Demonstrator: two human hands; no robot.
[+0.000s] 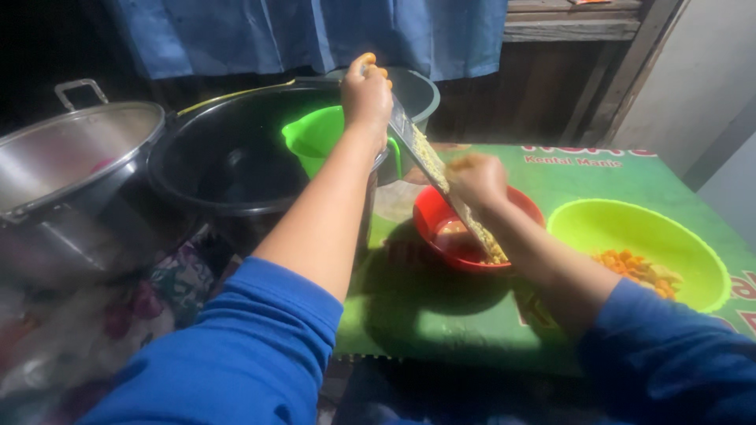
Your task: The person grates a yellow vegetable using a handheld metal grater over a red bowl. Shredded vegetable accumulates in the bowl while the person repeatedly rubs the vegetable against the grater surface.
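A shiny metal pot (71, 169) sits at nine o'clock, a black tub (236, 161) beside it. The surface (441, 315) is a green printed sheet with red letters. The left hand (366, 94) grips the top of a slanted grater (441, 181). The right hand (476, 181) presses food on it, above the red bowl (472, 232). A lime bowl (638, 252) sits at three o'clock.

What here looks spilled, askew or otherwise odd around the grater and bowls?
Nothing stands out. The left hand props the grater at a slant on purpose, its lower end inside the red bowl, where the shreds land. The right hand presses food against it. The yellow-green bowl sits upright.
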